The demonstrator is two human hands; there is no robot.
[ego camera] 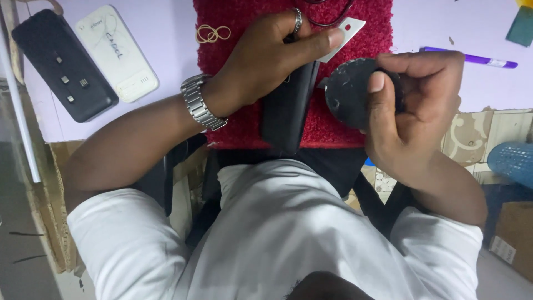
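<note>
Two hands busy; left hand (266,61) fingers pinch blade (344,34); right hand (413,111) fingers grip, seemingly, black disc (347,91).

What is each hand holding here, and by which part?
The right hand grips a dark round disc by its right edge. The left hand pinches a pale blade near its middle.

bare lilac table (166,50) between power banks (89,61) and red mat (355,122)

White short sleeves (127,233), a steel link wristwatch (201,104), and a silver ring (297,21).
</note>
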